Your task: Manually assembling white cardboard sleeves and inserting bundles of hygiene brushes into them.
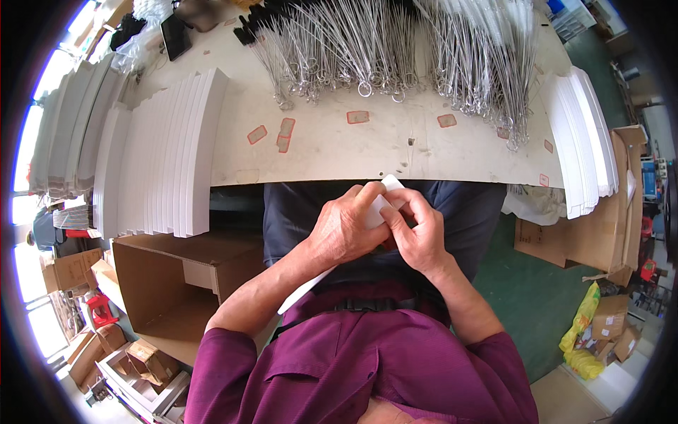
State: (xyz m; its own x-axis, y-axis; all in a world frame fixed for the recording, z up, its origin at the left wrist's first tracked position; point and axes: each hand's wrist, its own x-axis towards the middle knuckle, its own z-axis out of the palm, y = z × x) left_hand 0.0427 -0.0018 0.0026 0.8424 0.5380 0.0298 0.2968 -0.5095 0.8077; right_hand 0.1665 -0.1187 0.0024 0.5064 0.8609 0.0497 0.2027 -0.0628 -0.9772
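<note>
A long, narrow white carton [305, 290] runs slantwise above my lap, from near my waist up to the table edge. My left hand [347, 225] is wrapped round it near its upper end. At that end, my right hand [419, 232] pinches the white card between thumb and fingers, and a flap [392, 183] sticks up between the two hands. The carton's middle is hidden under my left hand and forearm. Beyond my hands, on the table [318, 155], lie many wire-handled brushes [367, 49] with ring ends pointing toward me.
White cartons stand in a row [159, 155] at the table's left, with more stacked behind. Flat white cartons [583, 141] lie along the right edge. An open cardboard box [169, 283] is at my lower left; another cardboard box [614, 212] is at right. A dark phone [175, 38] lies far left.
</note>
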